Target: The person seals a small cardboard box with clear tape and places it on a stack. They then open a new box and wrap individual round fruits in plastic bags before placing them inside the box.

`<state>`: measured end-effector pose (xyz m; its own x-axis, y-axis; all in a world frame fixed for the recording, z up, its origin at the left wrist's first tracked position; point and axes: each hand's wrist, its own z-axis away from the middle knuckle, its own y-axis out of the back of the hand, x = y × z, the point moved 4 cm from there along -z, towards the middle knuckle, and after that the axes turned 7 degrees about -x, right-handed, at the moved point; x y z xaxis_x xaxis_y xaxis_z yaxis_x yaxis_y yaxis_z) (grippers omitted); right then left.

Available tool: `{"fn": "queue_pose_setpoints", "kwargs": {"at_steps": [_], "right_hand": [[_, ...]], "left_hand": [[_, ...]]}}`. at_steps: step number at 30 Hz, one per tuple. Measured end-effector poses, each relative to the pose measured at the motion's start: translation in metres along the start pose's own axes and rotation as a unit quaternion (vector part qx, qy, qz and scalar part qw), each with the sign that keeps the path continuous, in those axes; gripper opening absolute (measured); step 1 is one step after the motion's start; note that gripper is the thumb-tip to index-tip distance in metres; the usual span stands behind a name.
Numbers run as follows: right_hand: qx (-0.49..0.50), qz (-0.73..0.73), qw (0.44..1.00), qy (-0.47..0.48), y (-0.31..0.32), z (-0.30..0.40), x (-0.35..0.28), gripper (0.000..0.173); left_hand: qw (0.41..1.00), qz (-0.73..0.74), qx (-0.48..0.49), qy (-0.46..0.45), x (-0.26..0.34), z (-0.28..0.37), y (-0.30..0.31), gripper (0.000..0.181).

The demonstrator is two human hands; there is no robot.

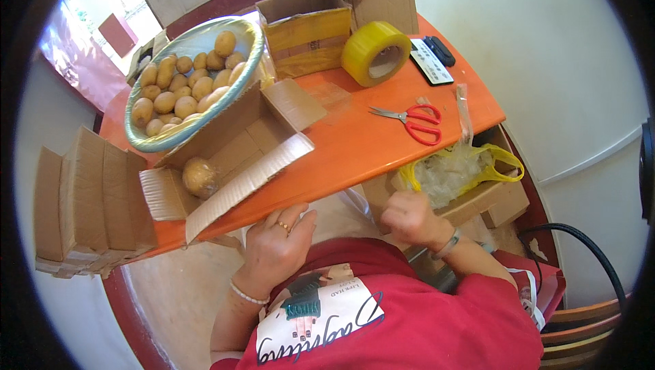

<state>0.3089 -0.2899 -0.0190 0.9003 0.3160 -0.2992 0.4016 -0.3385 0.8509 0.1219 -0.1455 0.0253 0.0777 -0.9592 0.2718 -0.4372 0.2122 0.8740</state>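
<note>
My left hand (pixel 279 242) is at the near edge of the orange table (pixel 353 150), fingers bent over; what lies under them is hidden. Curled like a fist, my right hand (pixel 413 219) is just off the table, left of a yellow-handled plastic bag (pixel 450 178); I cannot tell whether it holds anything. An open cardboard box (pixel 245 140) stands on the table in front of my left hand, flaps spread, with a single wrapped-looking potato (pixel 200 177) at its left end. Red-handled scissors (pixel 422 124) lie on the table with blades slightly apart.
Behind the box, a basin (pixel 131 132) holds several potatoes (pixel 185 107). A large yellow tape roll (pixel 376 54) stands near a taped carton (pixel 307 37). Folded cardboard (pixel 84 201) is at the left. A white card or device (pixel 431 63) lies at the right, above a lower carton (pixel 476 204).
</note>
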Motion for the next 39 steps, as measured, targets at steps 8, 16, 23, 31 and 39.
{"fn": "queue_pose_setpoints", "kwargs": {"at_steps": [8,16,23,31,39], "right_hand": [[0.150,-0.115,0.888,-0.419,0.041,0.082,0.111,0.010],[-0.195,0.038,0.883,-0.426,-0.002,0.082,0.141,0.022],[-0.513,0.130,0.781,-0.332,-0.086,0.125,0.210,0.021],[-0.453,0.057,0.823,-0.337,-0.136,0.163,0.258,0.032],[-0.579,0.177,0.730,-0.316,-0.109,0.140,0.219,0.031]], "left_hand": [[0.998,0.002,-0.063,-0.018,0.008,-0.009,-0.019,0.022],[0.997,-0.012,-0.078,-0.017,0.010,-0.009,-0.017,0.021],[0.989,-0.034,-0.139,-0.026,0.007,-0.003,-0.022,0.023],[0.989,-0.024,-0.146,-0.023,0.004,0.006,-0.023,0.020],[0.989,-0.018,-0.143,-0.024,0.003,0.008,-0.015,0.020]]}}
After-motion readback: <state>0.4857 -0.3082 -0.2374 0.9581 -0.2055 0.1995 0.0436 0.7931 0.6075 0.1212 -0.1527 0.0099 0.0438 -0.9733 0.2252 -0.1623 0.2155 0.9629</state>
